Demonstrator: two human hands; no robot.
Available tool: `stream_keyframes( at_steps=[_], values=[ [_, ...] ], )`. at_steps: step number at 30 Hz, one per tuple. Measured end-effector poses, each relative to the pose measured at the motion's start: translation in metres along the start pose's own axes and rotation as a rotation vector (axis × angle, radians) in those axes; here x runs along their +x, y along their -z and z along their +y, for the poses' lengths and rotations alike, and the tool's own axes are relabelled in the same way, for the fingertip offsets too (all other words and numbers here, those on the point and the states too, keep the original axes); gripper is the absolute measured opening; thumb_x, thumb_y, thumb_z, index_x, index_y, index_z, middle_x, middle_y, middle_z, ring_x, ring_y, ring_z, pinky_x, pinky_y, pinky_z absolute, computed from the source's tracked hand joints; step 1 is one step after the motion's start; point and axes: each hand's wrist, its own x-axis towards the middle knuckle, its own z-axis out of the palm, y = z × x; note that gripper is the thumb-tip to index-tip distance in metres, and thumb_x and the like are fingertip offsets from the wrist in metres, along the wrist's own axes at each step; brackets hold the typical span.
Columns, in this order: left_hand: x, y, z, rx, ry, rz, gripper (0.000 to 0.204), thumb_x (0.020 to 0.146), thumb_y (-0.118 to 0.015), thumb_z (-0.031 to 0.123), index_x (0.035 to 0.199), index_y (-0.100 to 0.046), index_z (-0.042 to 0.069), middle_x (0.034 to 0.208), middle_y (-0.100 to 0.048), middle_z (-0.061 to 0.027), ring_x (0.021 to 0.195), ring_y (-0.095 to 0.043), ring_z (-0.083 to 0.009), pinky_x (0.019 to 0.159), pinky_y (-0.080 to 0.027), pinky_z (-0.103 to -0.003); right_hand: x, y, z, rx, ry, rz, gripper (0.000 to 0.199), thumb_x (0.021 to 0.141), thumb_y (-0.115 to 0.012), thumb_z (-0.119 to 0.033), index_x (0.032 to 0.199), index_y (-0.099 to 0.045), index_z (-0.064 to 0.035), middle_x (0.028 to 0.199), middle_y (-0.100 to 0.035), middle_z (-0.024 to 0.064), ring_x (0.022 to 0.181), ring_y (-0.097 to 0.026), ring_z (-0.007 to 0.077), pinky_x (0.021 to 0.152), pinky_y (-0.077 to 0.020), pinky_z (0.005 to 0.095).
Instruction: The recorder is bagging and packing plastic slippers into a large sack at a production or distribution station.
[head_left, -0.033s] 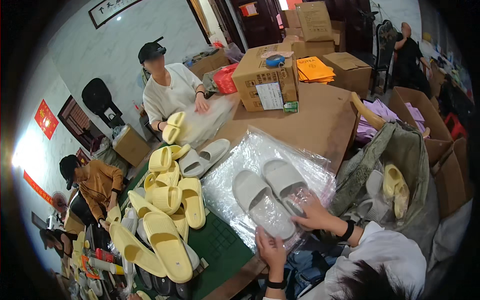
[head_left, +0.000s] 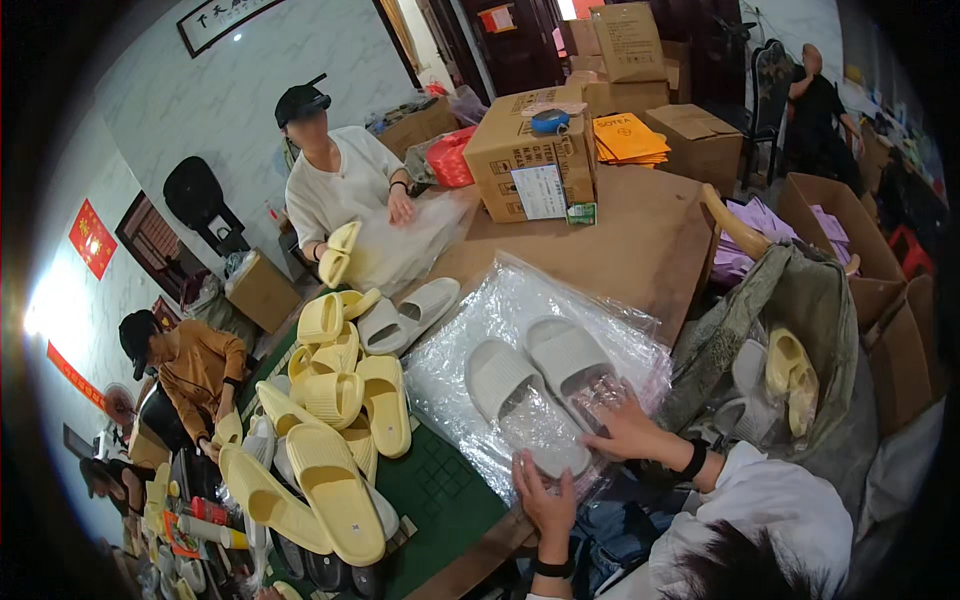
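Note:
A pair of light grey slide slippers [head_left: 500, 378] lies on a stack of clear plastic bags [head_left: 455, 350], straps pointing away from me. Shiny film covers their heel ends. My right hand [head_left: 625, 425] reaches over the heel of the right slipper, its fingers closed on crinkled clear film. By the left slipper's heel rests my left hand [head_left: 543, 497], thumb and fingers apart, touching the film at the near edge. Left of the bags is a heap of yellow slippers [head_left: 335, 490], with grey slippers [head_left: 405, 315] beside it.
Across the table a person in white holds yellow slippers [head_left: 340, 255] by a clear bag. A large carton [head_left: 530, 150] and orange packets [head_left: 628, 138] stand at the back. On my right an open sack [head_left: 820, 300] holds bagged slippers. Another person in brown [head_left: 195, 375] works at left.
The yellow slippers in the person's hand across the table have tilted slightly. Film over the grey slippers' heels has shifted a little. My hands have stayed nearly in place.

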Motion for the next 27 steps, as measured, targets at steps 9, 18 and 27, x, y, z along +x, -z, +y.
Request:
stream_keyframes(
  at_steps=[9,18,27],
  values=[
    [0.002,0.002,-0.007,0.509,-0.33,-0.053,0.079,0.071,-0.078,0.02,0.138,-0.037,0.006,0.144,-0.022,-0.0284,0.119,-0.045,-0.0393,0.094,-0.042,-0.042,0.012,-0.002,0.0,0.153,-0.054,0.144,0.066,0.077,-0.068,-0.035,0.131,-0.044,-0.0071,0.138,-0.038,0.0238,0.126,-0.037,0.0419,0.102,-0.0303,0.0495],
    [0.003,0.001,-0.007,0.068,-0.065,0.053,0.066,0.078,-0.067,0.0,0.137,-0.04,0.009,0.144,-0.026,-0.0195,0.074,-0.054,-0.0141,0.062,-0.047,-0.024,-0.006,-0.002,0.051,0.581,-0.127,0.073,0.073,0.069,-0.078,-0.02,0.131,-0.041,-0.0061,0.131,-0.036,0.0197,0.127,-0.034,0.0334,0.105,-0.0305,0.0374],
    [0.0,-0.002,-0.017,0.457,-0.257,0.049,0.056,0.078,-0.056,-0.004,0.132,-0.047,0.006,0.143,-0.025,-0.025,0.126,-0.035,-0.0392,0.1,-0.035,-0.042,-0.004,0.002,0.036,0.295,0.018,-0.111,0.071,0.07,-0.076,-0.021,0.132,-0.043,-0.0092,0.136,-0.034,0.0271,0.124,-0.037,0.0428,0.102,-0.0353,0.0409]
  ],
)
